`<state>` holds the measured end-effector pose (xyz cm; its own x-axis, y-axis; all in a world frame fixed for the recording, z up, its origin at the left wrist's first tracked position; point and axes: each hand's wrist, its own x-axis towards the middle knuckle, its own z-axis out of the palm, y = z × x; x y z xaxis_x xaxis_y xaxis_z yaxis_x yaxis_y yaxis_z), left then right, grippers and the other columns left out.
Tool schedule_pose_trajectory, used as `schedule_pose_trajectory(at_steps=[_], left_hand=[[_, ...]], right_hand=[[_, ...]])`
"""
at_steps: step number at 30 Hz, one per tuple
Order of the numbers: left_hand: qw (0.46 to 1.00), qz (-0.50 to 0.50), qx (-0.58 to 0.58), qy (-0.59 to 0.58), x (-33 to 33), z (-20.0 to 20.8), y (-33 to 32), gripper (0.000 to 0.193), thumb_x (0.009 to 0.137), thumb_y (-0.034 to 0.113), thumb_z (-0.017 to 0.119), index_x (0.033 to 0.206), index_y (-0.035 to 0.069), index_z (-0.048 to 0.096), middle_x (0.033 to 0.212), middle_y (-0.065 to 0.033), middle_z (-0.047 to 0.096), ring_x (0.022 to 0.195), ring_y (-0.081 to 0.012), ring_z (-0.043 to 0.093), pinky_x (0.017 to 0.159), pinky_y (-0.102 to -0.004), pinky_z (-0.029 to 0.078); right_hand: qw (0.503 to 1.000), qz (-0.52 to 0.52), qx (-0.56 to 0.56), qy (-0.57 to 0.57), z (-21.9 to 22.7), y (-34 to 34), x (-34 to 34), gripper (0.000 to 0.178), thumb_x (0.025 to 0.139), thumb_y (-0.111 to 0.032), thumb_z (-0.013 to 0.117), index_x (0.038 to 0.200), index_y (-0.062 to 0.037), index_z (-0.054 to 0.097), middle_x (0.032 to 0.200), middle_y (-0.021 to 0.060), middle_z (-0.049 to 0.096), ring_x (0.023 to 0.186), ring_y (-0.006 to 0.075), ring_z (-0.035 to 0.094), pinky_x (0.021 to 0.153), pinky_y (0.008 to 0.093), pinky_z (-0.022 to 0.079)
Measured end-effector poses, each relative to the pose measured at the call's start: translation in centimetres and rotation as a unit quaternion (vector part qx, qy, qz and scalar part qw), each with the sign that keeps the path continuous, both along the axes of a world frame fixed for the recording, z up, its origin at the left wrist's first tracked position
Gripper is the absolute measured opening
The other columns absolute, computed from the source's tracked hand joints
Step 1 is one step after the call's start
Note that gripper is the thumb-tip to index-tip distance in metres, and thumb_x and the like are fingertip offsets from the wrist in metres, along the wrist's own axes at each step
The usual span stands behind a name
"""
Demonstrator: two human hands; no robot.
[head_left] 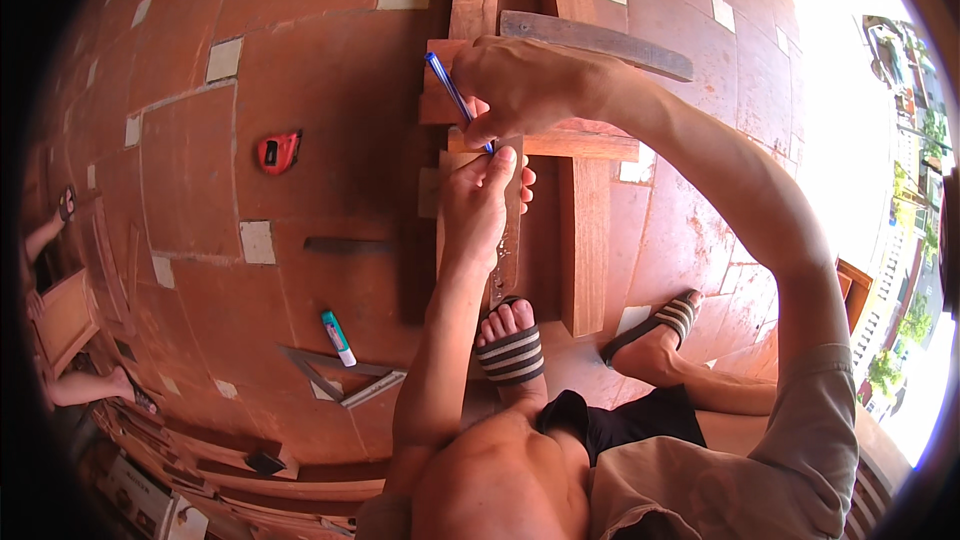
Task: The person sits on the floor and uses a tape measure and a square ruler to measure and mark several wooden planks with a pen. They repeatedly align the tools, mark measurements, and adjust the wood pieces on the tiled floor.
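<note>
Pen (448, 87) slants thru R grip (515, 85), prob. touching wood strip (511, 250).

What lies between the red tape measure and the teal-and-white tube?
In the head view, a dark flat strip lies between the tape measure and tube, extending rightward; otherwise there is just floor.

This looks like a woodworking shop open to daylight on one side, with squared reddish timbers (587, 250), a red tape measure (278, 153), a carpenter's square (372, 389) and piled planks (310, 488) on a tiled floor (310, 65).
</note>
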<state>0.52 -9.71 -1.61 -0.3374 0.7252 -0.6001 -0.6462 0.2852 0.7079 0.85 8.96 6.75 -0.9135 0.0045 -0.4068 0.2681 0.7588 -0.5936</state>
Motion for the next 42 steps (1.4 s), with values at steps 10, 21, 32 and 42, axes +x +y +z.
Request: schedule_pose_trajectory(at_steps=[10,21,32,42], left_hand=[[1.000,-0.003,-0.017,0.008,0.0,0.5,0.3,0.032,0.106,0.034,0.064,0.101,0.004,0.073,0.084,-0.0048,0.072,0.069,-0.0117,0.065,0.063,-0.0272,0.052],[1.000,0.006,-0.003,0.001,-0.2,0.2,0.0,0.032,0.105,0.035,0.065,0.100,0.005,0.073,0.084,-0.0046,0.072,0.069,-0.0116,0.065,0.062,-0.0272,0.051],[1.000,0.009,-0.004,-0.001,0.0,0.2,0.0,0.034,0.104,0.037,0.067,0.100,0.005,0.074,0.084,-0.0048,0.073,0.069,-0.0113,0.065,0.062,-0.0270,0.052],[1.000,0.019,-0.009,0.021,-1.3,0.6,-0.7,0.037,0.103,0.039,0.069,0.101,0.003,0.074,0.084,-0.0054,0.073,0.069,-0.0115,0.066,0.061,-0.0268,0.052]], right_hand=[[0.987,-0.029,0.153,0.041,1.0,5.8,-2.7,0.024,0.085,-0.026,0.083,0.097,-0.0069,0.076,0.096,0.0088,0.074,0.092,0.0270,0.072,0.086,0.0412,0.056],[0.976,-0.160,0.117,0.090,-0.2,10.1,2.3,0.037,0.088,-0.028,0.084,0.115,-0.0050,0.074,0.112,0.0106,0.077,0.096,0.0233,0.075,0.087,0.0420,0.058],[0.972,-0.197,0.099,0.086,-3.5,11.0,10.2,0.052,0.082,-0.024,0.090,0.128,-0.0053,0.071,0.118,0.0165,0.076,0.108,0.0307,0.075,0.093,0.0416,0.058],[0.967,-0.226,0.087,0.079,-3.0,9.7,8.8,0.053,0.084,-0.020,0.089,0.132,-0.0070,0.071,0.113,0.0164,0.078,0.108,0.0282,0.075,0.093,0.0403,0.059]])
